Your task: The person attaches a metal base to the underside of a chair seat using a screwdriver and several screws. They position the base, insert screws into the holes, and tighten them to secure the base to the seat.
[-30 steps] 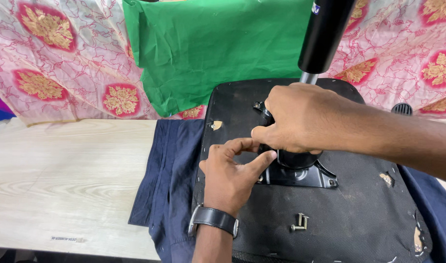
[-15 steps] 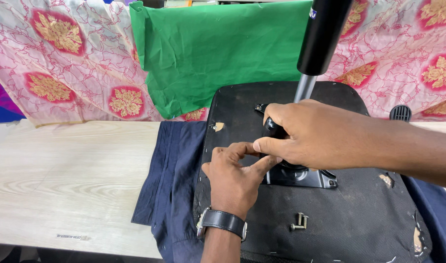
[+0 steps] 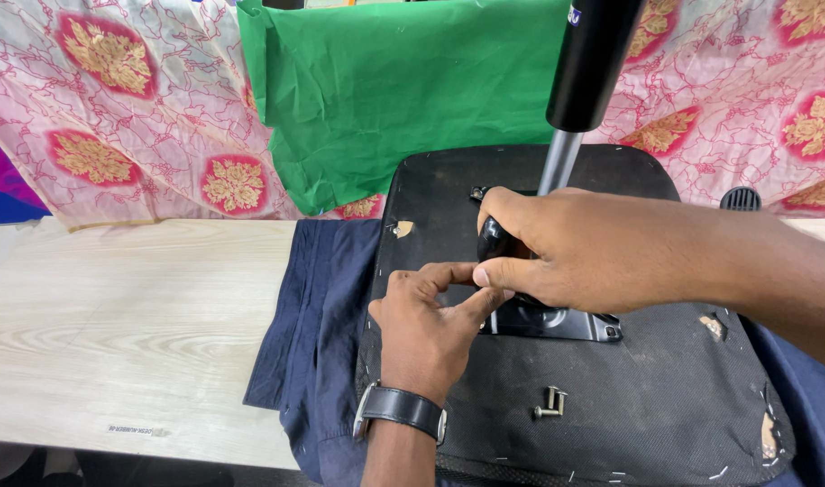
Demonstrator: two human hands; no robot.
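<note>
Since a second ago, right hand (image 3: pixel 566 248) has slid onto the black knob (image 3: pixel 492 243), gripping it; left hand (image 3: pixel 426 329) stays pinched at plate (image 3: pixel 557 320) edge, holding nothing visible.

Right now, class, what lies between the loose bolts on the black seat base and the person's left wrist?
In the head view, only bare black fabric of the seat base lies between the bolts and the left hand, at its wristwatch.

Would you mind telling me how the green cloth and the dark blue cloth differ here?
The green cloth hangs upright at the back, while the dark blue cloth lies flat on the wooden table. The green cloth hangs free; the dark blue cloth lies under the black seat base. Both are plain, unpatterned fabric.
</note>
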